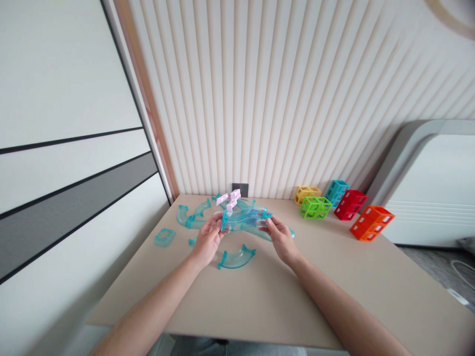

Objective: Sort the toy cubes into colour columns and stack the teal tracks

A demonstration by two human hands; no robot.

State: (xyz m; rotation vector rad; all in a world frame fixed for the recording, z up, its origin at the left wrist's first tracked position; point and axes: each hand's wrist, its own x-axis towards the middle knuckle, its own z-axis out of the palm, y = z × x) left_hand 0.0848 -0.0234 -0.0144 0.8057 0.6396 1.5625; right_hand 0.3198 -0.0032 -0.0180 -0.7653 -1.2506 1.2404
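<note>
Between both hands, raised above the table, is a clear teal wavy track piece (245,217). My left hand (209,240) pinches its left end, and my right hand (279,239) grips the right end with thumb and fingers. Below them a curved teal track piece (236,258) lies on the table. More teal track pieces (202,208) lie behind and to the left, partly hidden by the held piece and my left hand. A pink-and-white pinwheel-like part (233,198) shows just behind the held piece. Farther left rests a flat teal piece with a round opening (164,237).
Toward the right of the beige table (260,306) stand open-framed blocks: yellow (307,194), green (315,207), blue (337,193), red (350,204) and orange (371,223). A ribbed wall (237,99) rises behind, with a dark socket (241,189). White cabinet panels (67,198) border the left.
</note>
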